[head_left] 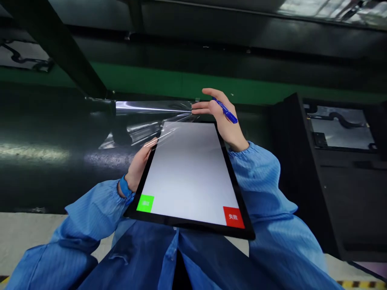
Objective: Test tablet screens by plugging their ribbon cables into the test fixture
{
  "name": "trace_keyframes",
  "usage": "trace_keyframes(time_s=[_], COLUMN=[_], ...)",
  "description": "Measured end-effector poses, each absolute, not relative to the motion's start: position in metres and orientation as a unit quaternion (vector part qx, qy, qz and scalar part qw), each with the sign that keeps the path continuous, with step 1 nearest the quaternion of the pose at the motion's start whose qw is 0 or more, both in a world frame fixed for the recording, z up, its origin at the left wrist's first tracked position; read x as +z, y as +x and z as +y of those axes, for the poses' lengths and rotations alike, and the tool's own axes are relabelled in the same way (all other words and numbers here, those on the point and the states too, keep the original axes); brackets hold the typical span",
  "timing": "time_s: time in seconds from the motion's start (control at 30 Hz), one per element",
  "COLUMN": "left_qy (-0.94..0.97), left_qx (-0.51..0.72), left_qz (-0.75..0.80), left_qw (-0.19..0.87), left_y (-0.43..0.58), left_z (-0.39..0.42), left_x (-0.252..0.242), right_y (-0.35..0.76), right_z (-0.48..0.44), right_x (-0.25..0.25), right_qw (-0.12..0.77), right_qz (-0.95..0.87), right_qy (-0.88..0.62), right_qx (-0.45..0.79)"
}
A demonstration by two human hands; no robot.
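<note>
A tablet [189, 173] with a black frame and a lit pale grey screen lies in front of my body. Green and red squares show in its near corners. My left hand [139, 163], with a blue band at the wrist, grips the tablet's left edge; its fingers underneath are hidden. Above the far right corner, my right hand [225, 121] pinches a clear plastic film [154, 108] between its fingers. The film stretches leftwards in shiny folds, partly across the tablet's far left corner. A blue pen [226, 110] is tucked against the same hand near the thumb.
Behind the tablet runs a dark green work surface [45, 121]. To the right stands a black tray [320, 181] holding a panel with a black cable [341, 119]. A dark post [69, 52] slants down at the left. Another panel [26, 54] lies at far left.
</note>
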State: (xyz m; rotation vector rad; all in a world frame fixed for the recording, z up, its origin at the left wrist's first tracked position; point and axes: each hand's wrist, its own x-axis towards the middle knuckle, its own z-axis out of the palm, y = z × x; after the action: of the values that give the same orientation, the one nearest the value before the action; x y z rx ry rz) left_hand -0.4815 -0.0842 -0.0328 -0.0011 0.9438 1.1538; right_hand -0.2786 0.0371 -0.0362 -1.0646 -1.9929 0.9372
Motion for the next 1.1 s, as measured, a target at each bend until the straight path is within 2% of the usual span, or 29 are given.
trace_keyframes(time_s=[0.2,0.5,0.8,1.1], left_qy=[-0.019,-0.06,-0.003,0.018], left_qx=[0.508,0.475,0.501,0.511], left_qz=[0.386,0.382,0.34,0.369], left_qw=[0.77,0.791,0.796,0.776], left_y=[-0.481,-0.475,-0.475,-0.477], left_z=[-0.087,-0.082,-0.082,-0.084], left_x=[-0.04,-0.025,-0.032,-0.038], right_y=[-0.282,-0.283,-0.284,-0.286], right_z=[0.04,0.043,0.047,0.049], right_x=[-0.043,-0.048,-0.056,-0.059], right_qw=[0.353,0.373,0.43,0.449], right_qz=[-0.759,-0.718,-0.681,-0.672], right_qy=[-0.387,-0.395,-0.362,-0.349], right_qx=[0.386,0.435,0.47,0.474])
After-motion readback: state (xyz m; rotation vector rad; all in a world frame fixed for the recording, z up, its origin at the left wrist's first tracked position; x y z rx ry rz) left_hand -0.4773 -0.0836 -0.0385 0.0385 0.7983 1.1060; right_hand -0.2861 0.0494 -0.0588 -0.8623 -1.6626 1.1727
